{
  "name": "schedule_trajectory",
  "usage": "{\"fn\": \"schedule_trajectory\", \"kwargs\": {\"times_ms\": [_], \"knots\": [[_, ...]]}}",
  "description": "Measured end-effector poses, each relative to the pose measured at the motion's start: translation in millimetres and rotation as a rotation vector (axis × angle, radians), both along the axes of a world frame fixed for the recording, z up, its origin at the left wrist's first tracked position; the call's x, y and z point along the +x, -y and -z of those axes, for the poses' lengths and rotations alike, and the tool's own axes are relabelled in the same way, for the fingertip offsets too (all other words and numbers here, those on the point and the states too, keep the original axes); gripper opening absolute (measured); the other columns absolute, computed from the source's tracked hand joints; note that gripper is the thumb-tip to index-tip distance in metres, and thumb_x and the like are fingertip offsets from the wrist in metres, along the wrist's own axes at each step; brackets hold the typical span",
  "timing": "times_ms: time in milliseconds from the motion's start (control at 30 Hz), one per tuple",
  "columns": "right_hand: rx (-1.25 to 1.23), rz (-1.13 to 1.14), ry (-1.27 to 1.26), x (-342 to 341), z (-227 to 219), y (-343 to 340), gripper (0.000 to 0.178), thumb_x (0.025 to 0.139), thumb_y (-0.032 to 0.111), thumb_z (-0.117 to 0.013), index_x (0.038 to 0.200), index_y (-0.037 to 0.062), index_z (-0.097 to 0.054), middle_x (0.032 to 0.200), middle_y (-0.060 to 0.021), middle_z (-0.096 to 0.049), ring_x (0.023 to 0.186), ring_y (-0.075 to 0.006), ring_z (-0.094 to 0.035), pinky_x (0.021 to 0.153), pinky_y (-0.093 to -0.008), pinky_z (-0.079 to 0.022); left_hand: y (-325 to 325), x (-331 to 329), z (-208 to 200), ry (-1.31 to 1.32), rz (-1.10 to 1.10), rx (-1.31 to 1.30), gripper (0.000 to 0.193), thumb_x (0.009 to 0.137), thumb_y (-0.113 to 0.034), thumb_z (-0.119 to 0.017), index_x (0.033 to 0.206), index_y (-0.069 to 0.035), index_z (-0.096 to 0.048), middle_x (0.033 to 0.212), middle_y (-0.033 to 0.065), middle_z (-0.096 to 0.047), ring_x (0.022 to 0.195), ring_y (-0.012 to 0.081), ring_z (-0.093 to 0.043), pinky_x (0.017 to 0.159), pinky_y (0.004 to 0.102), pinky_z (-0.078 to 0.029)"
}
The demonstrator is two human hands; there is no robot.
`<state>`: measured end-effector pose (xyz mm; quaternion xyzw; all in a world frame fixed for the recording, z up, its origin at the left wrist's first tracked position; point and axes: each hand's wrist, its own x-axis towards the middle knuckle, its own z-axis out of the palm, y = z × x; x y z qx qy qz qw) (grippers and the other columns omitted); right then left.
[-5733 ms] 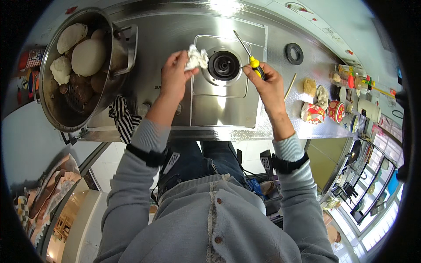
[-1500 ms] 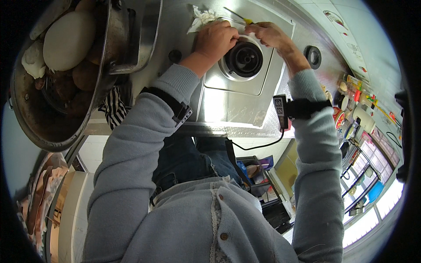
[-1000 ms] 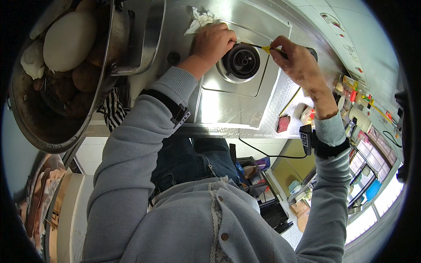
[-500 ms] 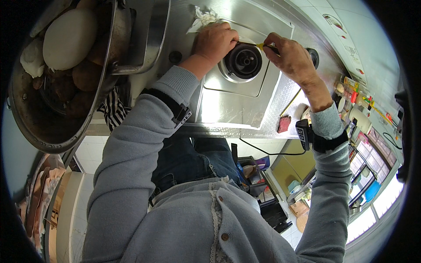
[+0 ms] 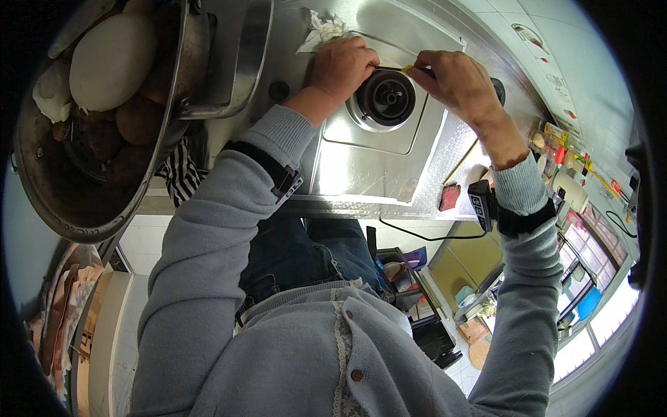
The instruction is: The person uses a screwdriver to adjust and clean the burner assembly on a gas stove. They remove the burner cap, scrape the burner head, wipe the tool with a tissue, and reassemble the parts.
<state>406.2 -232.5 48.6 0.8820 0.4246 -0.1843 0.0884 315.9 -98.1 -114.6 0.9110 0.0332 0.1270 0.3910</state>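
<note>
A thin dark rod with a yellow-and-black handle [image 5: 408,68], like a screwdriver, runs level between my hands, over the far edge of a round black gas burner [image 5: 386,98]. My left hand [image 5: 342,69] pinches the rod's left end at the burner's far left. Closed around the handle, my right hand [image 5: 455,83] hides most of it. The burner sits in a shiny steel stove top [image 5: 361,156]. Beyond my left hand lies a crumpled white tissue [image 5: 323,29].
A large metal pot [image 5: 90,226] with a white oval thing and several brown lumps in it stands at left, its handle [image 5: 215,110] reaching toward my left arm. A striped cloth [image 5: 182,172] hangs below it. A dark red pad [image 5: 449,197] lies by the counter's front edge.
My right hand has shifted slightly left and rolled over, so its back now shows more and less of the handle is visible. My left hand stays in place.
</note>
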Motion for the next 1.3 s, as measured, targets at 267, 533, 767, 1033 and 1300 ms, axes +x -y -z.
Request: {"fn": "schedule_trajectory", "kwargs": {"times_ms": [267, 533, 767, 1033, 1300], "knots": [[-0.02, 0.176, -0.099, 5, 8, -8, 0.03, 0.089, 0.034, -0.059, 0.092, 0.0048, -0.067, 0.086, -0.017, -0.069, 0.084, -0.0342, -0.068, 0.078, -0.0425, -0.054, 2, 0, -2, -0.016, -0.001, 0.023, 0.011, 0.078, -0.019, -0.072, 0.088, -0.017, -0.072, 0.088, 0.0019, -0.063, 0.087, 0.0233, -0.063, 0.077, 0.0366, -0.052], [0.014, -0.081, -0.091, 10, -8, -2, 0.026, 0.083, 0.025, -0.068, 0.095, 0.0037, -0.06, 0.081, -0.0168, -0.068, 0.082, -0.0316, -0.068, 0.075, -0.0421, -0.054, 5, 1, 2, -0.05, 0.0, 0.016, 0.008, 0.078, -0.021, -0.071, 0.086, -0.02, -0.072, 0.087, 0.0002, -0.062, 0.09, 0.0223, -0.062, 0.079, 0.037, -0.051], [-0.009, -0.02, -0.02, 6, -3, -11, 0.025, 0.084, 0.025, -0.069, 0.096, 0.0055, -0.06, 0.077, -0.0146, -0.068, 0.08, -0.0315, -0.068, 0.075, -0.0426, -0.054, -1, -9, -11, -0.076, -0.088, -0.049, 0.02, 0.082, -0.013, -0.066, 0.102, -0.012, -0.068, 0.094, 0.0073, -0.064, 0.09, 0.0274, -0.063, 0.079, 0.0401, -0.052], [-0.06, -0.217, -0.042, 12, -6, -20, 0.022, 0.083, 0.022, -0.068, 0.096, 0.0075, -0.057, 0.082, -0.0105, -0.069, 0.076, -0.0298, -0.068, 0.071, -0.0396, -0.054, -10, -74, -57, -0.178, 0.007, -0.099, 0.023, 0.084, -0.009, -0.065, 0.107, -0.008, -0.065, 0.093, 0.0116, -0.064, 0.086, 0.0275, -0.064, 0.074, 0.039, -0.053], [-0.238, -0.432, 0.189, 3, 2, -27, 0.029, 0.083, 0.025, -0.069, 0.104, 0.0107, -0.053, 0.081, -0.007, -0.069, 0.075, -0.027, -0.068, 0.064, -0.0365, -0.055, -36, -167, -91, -0.26, 0.003, -0.156, 0.026, 0.087, -0.01, -0.066, 0.113, -0.009, -0.062, 0.095, 0.0081, -0.063, 0.08, 0.0225, -0.064, 0.069, 0.0322, -0.053]]}}
